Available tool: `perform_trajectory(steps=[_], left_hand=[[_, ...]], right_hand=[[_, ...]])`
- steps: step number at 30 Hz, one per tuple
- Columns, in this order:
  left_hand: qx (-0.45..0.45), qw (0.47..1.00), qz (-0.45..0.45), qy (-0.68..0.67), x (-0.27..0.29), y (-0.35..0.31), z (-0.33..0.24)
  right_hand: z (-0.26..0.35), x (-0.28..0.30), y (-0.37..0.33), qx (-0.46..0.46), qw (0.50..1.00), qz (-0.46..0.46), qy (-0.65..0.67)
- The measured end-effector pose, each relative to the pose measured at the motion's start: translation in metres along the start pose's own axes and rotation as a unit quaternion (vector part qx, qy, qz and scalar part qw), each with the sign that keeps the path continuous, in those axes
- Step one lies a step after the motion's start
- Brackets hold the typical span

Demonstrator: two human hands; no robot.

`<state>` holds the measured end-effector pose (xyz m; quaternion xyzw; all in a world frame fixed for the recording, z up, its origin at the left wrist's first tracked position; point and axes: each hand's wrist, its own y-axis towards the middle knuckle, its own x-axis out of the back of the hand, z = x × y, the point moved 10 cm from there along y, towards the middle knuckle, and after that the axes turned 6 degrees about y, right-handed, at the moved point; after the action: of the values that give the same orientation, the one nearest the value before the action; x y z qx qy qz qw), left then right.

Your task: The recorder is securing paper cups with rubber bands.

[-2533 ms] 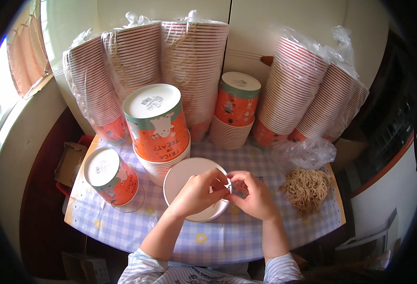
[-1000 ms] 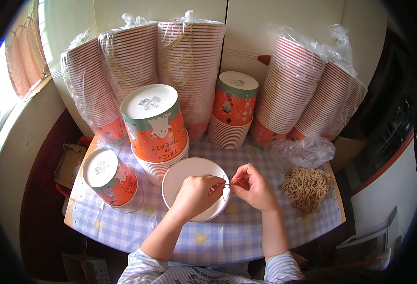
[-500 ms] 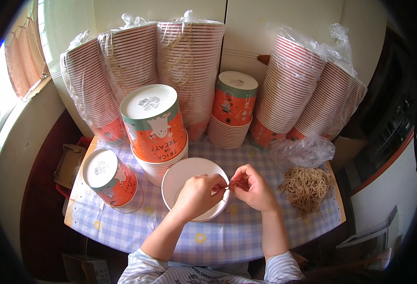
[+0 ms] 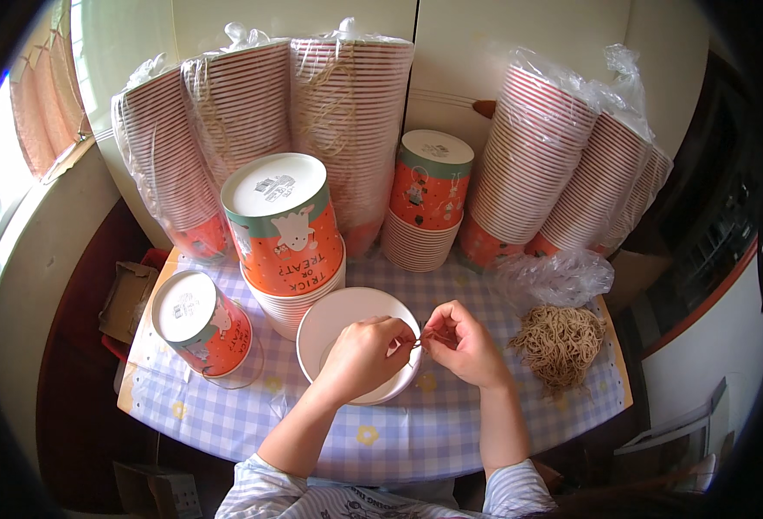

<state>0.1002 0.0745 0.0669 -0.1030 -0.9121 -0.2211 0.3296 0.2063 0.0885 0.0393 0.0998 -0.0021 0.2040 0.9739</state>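
An upright paper bucket (image 4: 360,300), white inside, stands at the table's front middle. My left hand (image 4: 366,353) reaches over its opening, thumb and forefinger pinched at the right rim. Just outside that rim my right hand (image 4: 471,353) pinches too, its fingertips almost meeting the left ones. Between them a short bit of thin brown string (image 4: 417,342) shows; most of it is hidden by the fingers. At the left, an upside-down orange paper bucket (image 4: 226,333) has a loop of thin string (image 4: 257,374) lying round its base.
Behind the open bucket rises a stack of upturned orange buckets (image 4: 291,251), with a smaller stack (image 4: 432,186) further back. Tall plastic-wrapped bucket stacks (image 4: 347,130) line the wall. A heap of tan string (image 4: 560,346) and crumpled clear plastic (image 4: 559,277) lie at the right on the checked tablecloth (image 4: 381,441).
The fingertips have shifted very slightly at the string by the rim. Both hands keep their pinch, and the buckets stay where they were.
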Motion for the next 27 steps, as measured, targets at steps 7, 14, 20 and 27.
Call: perform_trajectory(steps=[7, 14, 20, 27], left_hand=[[0.006, 0.999, 0.012, -0.046, 0.003, 0.001, 0.001], [0.028, 0.980, 0.064, -0.188, -0.006, -0.001, 0.005], [0.051, 0.967, 0.089, -0.232, -0.010, -0.002, 0.009], [0.059, 0.899, 0.175, -0.397, -0.026, -0.006, 0.001]], right_hand=[[0.002, -0.002, -0.001, -0.005, 0.999, 0.010, -0.037], [0.003, -0.005, -0.004, -0.013, 0.999, 0.023, -0.042], [0.022, 0.002, -0.009, 0.020, 0.998, 0.003, -0.062], [0.068, -0.012, -0.022, 0.233, 0.954, 0.026, -0.189]])
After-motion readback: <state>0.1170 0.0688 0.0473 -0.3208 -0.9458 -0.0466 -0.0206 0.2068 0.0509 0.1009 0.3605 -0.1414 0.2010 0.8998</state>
